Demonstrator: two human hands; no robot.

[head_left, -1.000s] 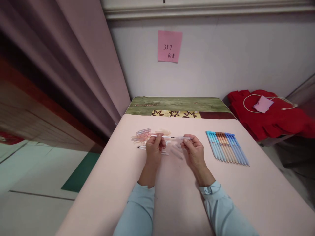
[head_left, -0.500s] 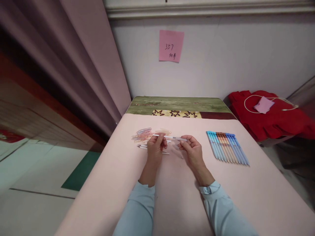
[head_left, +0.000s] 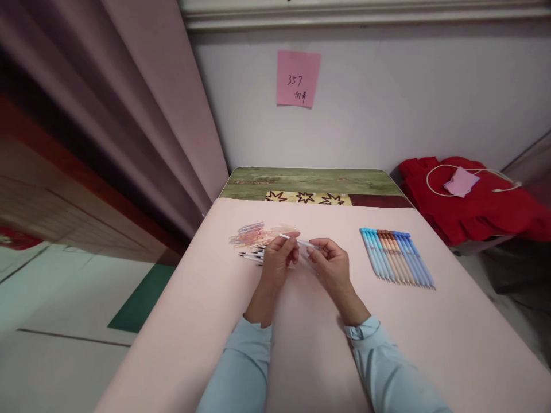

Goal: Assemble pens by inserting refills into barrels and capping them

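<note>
A thin white pen refill (head_left: pixel 303 243) spans the gap between my two hands above the table. My left hand (head_left: pixel 278 258) pinches it toward its white end. At the other side my right hand (head_left: pixel 334 265) has thumb and fingers closed on its paler, see-through end; whether that end is a separate sleeve I cannot tell. Under and beside my left hand lie several white refills with dark tips (head_left: pixel 248 256), partly hidden by the hand. Just behind them is a loose heap of clear, pinkish and bluish slim tubes (head_left: pixel 250 235).
To the right, several pens (head_left: pixel 398 258) lie side by side in light blue, brown and darker blue groups. Pale paper (head_left: pixel 318 350) covers the table. A red cloth (head_left: pixel 477 215) with a white cable is beyond the right edge; a curtain (head_left: pixel 172 86) hangs left.
My hands have drawn closer together, so less of the refill shows between them. My right hand has shifted slightly left. More dark-tipped refills show beside my left hand.
</note>
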